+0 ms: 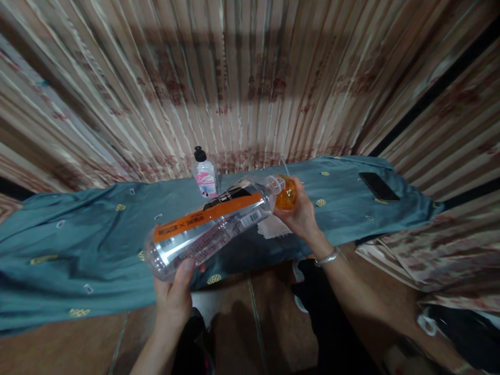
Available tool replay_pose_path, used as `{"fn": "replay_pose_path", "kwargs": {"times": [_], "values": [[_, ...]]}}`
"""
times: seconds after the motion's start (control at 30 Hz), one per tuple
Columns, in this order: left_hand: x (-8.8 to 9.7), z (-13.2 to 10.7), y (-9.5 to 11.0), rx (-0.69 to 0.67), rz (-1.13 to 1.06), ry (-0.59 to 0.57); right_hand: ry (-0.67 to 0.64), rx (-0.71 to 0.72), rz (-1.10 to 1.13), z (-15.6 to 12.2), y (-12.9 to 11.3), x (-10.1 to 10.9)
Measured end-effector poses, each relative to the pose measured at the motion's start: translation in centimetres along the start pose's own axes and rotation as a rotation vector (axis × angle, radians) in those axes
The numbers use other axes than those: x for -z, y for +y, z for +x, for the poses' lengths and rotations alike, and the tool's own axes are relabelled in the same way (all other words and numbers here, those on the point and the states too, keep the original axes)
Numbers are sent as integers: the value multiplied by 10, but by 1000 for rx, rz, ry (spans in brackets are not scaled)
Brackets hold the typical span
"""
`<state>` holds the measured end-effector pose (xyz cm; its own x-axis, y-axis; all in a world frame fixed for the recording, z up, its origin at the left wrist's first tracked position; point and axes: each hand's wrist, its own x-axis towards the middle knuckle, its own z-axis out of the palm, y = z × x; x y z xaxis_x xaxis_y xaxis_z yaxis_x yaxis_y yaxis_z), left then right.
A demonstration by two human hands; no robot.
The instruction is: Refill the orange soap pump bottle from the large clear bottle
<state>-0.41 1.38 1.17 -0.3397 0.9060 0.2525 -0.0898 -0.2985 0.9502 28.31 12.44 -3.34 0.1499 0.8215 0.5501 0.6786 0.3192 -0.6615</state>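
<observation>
My left hand [175,291] grips the bottom end of a large clear plastic bottle [207,229] with an orange and silver label. The bottle is tipped almost flat, its open neck pointing right. The neck meets a small orange glass [287,194], which my right hand [302,216] holds closed around it above the table. A thin straw or stick rises from the glass. A silver bracelet is on my right wrist.
A blue-grey patterned cloth [78,245] covers the table. A pump bottle with a pink label [205,174] stands at its back edge, and a black phone [378,186] lies at the right. Striped curtains hang behind. A white napkin lies under the glass.
</observation>
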Motion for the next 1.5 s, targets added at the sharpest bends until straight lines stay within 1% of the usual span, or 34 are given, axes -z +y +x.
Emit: {"fn": "replay_pose_path", "kwargs": {"times": [0.13, 0.3, 0.47, 0.6, 0.7, 0.9, 0.93, 1.1, 1.3, 1.5], "values": [[3, 0, -2, -5, 19, -14, -5, -19, -1, 0, -2, 1], [4, 1, -4, -7, 42, -21, -11, 5, -16, 0, -2, 3], [0, 1, 0, -30, 14, -29, -9, 10, -26, 0, -1, 3], [2, 2, 1, -18, -17, -36, -1, 17, -22, 0, -1, 2], [2, 4, 1, -24, -29, -67, 6, 18, -16, 0, -1, 2], [-2, 3, 3, -14, -31, -47, 0, 4, -21, 0, -4, 3], [-2, 3, 3, -18, -20, -24, 2, 3, -23, 1, -5, 3], [-1, 2, 2, -7, 65, -13, 0, -4, -35, 1, -6, 4], [-1, 2, 1, -31, 31, -31, -21, -17, -27, 1, -8, 6], [0, 3, 0, -20, 64, -35, -19, -16, -27, 1, -8, 6]]}}
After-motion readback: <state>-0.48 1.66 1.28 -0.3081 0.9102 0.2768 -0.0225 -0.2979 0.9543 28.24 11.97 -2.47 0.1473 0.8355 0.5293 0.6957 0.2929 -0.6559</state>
